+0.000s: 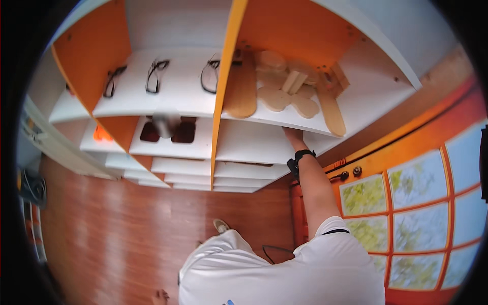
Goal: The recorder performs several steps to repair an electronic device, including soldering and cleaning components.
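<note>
white-orange shelving [178, 152], wood floor [117, 229], paned door [422, 203]

Right arm stretched up, its hand [294, 136] seemingly half hidden.

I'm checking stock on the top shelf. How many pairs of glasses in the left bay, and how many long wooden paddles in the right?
Pairs of glasses: 3
Long wooden paddles: 2
Total: 5

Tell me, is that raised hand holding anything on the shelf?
It cannot be told. The right hand reaches under the white shelf that bears the wooden pieces; its fingers are hidden. The left hand seems empty.
</note>
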`<action>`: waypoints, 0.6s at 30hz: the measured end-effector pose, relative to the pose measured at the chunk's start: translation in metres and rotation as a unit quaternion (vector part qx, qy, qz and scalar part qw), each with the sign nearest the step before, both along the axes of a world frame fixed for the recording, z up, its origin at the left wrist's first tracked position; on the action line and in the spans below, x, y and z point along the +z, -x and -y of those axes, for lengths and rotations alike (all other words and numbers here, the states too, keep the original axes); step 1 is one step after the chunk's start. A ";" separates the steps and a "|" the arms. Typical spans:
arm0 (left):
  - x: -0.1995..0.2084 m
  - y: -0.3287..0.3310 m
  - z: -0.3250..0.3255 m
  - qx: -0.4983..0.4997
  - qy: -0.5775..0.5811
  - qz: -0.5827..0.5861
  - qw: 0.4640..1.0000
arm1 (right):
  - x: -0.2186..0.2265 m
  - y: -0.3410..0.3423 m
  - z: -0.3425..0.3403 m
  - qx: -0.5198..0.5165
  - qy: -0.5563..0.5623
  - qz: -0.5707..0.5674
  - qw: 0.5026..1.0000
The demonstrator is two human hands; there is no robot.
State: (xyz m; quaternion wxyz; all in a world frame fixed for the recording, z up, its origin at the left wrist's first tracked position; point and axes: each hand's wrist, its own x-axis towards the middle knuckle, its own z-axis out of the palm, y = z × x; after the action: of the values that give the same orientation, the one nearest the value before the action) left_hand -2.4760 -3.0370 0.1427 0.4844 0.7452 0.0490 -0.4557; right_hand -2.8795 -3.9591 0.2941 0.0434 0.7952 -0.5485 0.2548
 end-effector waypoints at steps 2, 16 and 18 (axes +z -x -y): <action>0.077 0.043 0.073 -0.086 -0.063 0.064 0.992 | -0.007 0.004 0.020 0.039 0.006 -0.048 0.998; 0.085 0.203 0.007 -0.060 -0.208 -0.040 0.975 | -0.008 -0.006 0.066 0.087 -0.083 -0.122 0.985; 0.084 0.204 0.010 -0.049 -0.199 -0.045 0.978 | -0.005 -0.003 0.067 0.079 -0.078 -0.127 0.986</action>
State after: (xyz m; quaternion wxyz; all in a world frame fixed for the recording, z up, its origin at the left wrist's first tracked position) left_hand -2.6803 -3.0472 0.2269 0.3003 0.8069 0.1240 -0.4934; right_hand -2.8768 -4.0261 0.2891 0.0304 0.8627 -0.4924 0.1111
